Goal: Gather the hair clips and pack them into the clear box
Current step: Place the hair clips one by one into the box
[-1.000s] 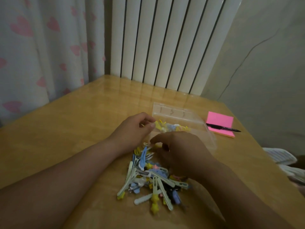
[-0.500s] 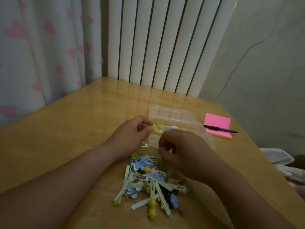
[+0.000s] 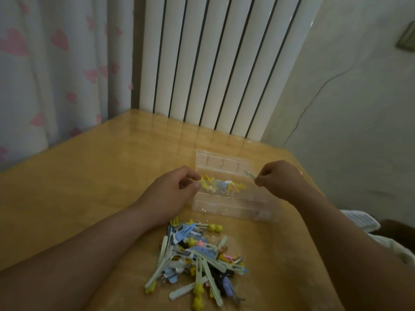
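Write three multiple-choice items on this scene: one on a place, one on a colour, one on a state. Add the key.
1. Where does the pile of hair clips lie?
A. On the table, nearer the person than the clear box
B. Inside the clear box
C. Against the radiator

2. What colour are the hearts on the curtain?
A. Blue
B. Pink
C. Green

3. What is the right hand doing?
A. Lying flat on the table
B. Resting on the pile
C. Pinching a single clip over the box

Key:
1 A: the pile sits on bare wood in front of the box.
2 B: pink hearts dot the pale cloth.
3 C: its fingertips grip one clip above the box's right end.
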